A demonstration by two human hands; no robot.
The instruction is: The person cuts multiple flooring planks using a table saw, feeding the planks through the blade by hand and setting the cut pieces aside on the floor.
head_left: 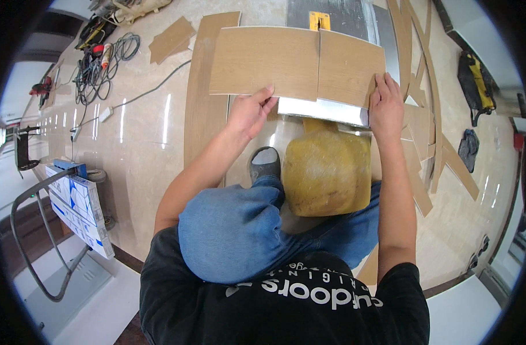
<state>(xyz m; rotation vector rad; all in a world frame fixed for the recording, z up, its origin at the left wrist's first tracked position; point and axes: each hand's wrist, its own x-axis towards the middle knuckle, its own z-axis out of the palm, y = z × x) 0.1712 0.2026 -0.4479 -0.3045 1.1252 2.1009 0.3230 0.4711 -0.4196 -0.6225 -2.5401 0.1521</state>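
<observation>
Left hand: fingers curled, thumb and fingertips pinching the near edge of the wood-grain plank, left of the cut line. Right hand: fingers extended flat and pressed on the plank's right near corner, palm down, not wrapped around anything.

The plank lies flat across the metal saw table, its long side running left to right. A narrow kerf runs from the far edge toward the near edge, just right of the plank's middle, in line with the yellow blade guard beyond the plank. The bright metal lip of the saw table shows just under the plank's near edge, between the two hands.

Judgement on handling: the plank looks thin, stiff and light, with a smooth laminate face that could slide under a flat palm. With the kerf nearly through, the two halves may flex or part. Best held at the near edge on both sides of the kerf, well clear of the blade line.

Around the plank: a longer strip of the same material lies on the pale tile floor to its left; offcut strips lie to its right. Coiled cables sit well to the left. Near side of the plank: a yellow padded stool and the person's denim-covered knee.
</observation>
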